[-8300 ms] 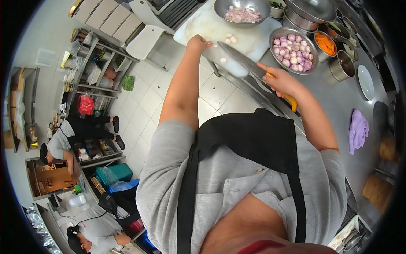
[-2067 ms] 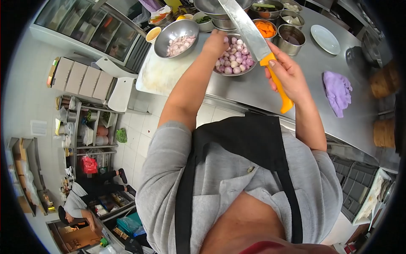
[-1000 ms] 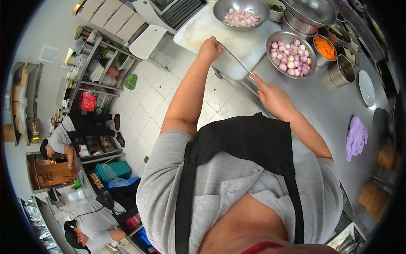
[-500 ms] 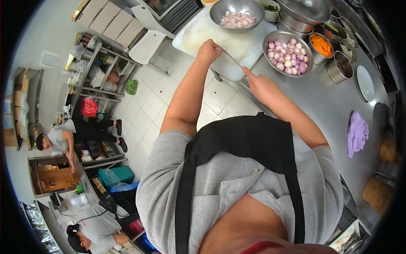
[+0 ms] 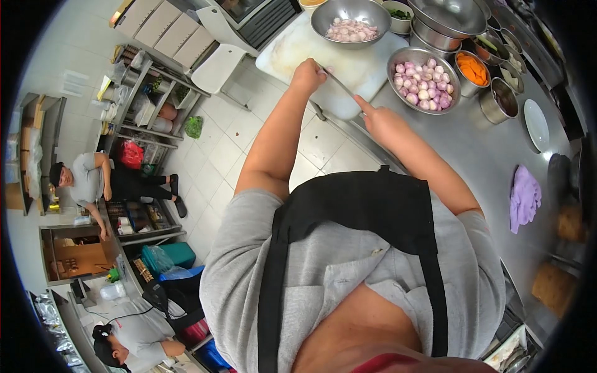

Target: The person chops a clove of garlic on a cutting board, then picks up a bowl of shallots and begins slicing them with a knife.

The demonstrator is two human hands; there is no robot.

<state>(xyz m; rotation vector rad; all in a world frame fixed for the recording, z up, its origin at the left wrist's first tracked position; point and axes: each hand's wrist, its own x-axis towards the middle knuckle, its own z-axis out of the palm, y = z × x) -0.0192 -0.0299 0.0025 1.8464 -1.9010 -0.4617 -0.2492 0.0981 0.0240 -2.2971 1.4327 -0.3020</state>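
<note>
Above the near edge of the white cutting board (image 5: 289, 53), my left hand (image 5: 308, 77) is closed beside the far end of a knife (image 5: 337, 81); what its fingers hold is hidden. My right hand (image 5: 384, 126) is closed at the knife's near end, its index finger stretched along the blade. A small pinkish piece lies on the board near my left hand. At the board's far side is a metal bowl (image 5: 322, 26) of chopped shallots (image 5: 351, 30). Another bowl (image 5: 394, 87), right of the board, holds peeled whole shallots (image 5: 424, 86).
Right of the bowls stand a pot of orange pieces (image 5: 472, 68), a metal container (image 5: 498, 101), an oval white plate (image 5: 536, 125) and a purple cloth (image 5: 525, 199). A white chair (image 5: 217, 69) is left of the board. Two people (image 5: 87, 178) (image 5: 134, 336) are at the left.
The person at the upper left has shifted slightly left, with one arm now bent toward the body. My hands and the knife have hardly moved.
</note>
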